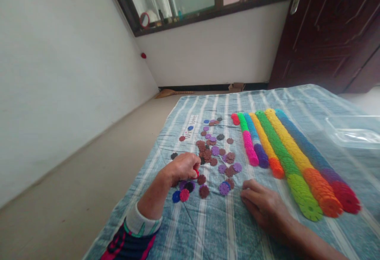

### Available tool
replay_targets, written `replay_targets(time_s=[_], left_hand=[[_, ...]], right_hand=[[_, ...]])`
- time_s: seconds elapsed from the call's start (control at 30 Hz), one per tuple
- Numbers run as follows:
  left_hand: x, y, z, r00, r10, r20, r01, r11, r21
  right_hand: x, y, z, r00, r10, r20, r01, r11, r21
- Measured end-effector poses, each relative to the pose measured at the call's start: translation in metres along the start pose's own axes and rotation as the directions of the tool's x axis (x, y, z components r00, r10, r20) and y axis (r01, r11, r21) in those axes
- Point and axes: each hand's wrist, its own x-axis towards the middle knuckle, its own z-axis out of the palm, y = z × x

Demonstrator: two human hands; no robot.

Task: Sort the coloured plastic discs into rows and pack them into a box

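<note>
My left hand point(184, 165) is over the loose pieces, its fingers pinching a red notched plastic disc point(196, 174), partly covered by the fingers. Below it lie a pinkish-red disc point(184, 195), a blue disc point(176, 196) and a black disc point(189, 187). Brown discs point(204, 191) and purple discs point(224, 188) are scattered to its right and beyond, some overlapping. My right hand point(264, 204) rests on the striped cloth with its fingers curled together, and no piece shows in it. Right of it, overlapping discs form long rows, including a green and lime row point(292, 173).
The discs lie on a blue striped bedcover point(202, 232). A clear plastic box point(353, 143) stands at the right edge. Near the scattered pieces is a white printed patch with lettering point(192, 122). Beyond are a dark red door point(329, 34) and a windowsill point(208, 14).
</note>
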Motion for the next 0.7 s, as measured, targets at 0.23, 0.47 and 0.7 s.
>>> replay_targets(time_s=[0.23,0.47,0.7], left_hand=[[0.004,0.002,0.001,0.974,0.144,-0.172,-0.167,0.977,-0.129],[0.009,0.004,0.017,0.927,0.274,-0.256,-0.277,0.961,0.025],[0.056,0.016,-0.014,0.839,0.287,-0.462,-0.390,0.910,-0.144]], right_hand=[[0.003,0.001,0.003,1.000,-0.009,-0.010,0.009,1.000,-0.003],[0.006,0.001,0.008,0.996,-0.020,-0.082,0.020,1.000,-0.003],[0.008,0.003,0.014,0.990,-0.037,-0.133,0.029,0.998,-0.062]])
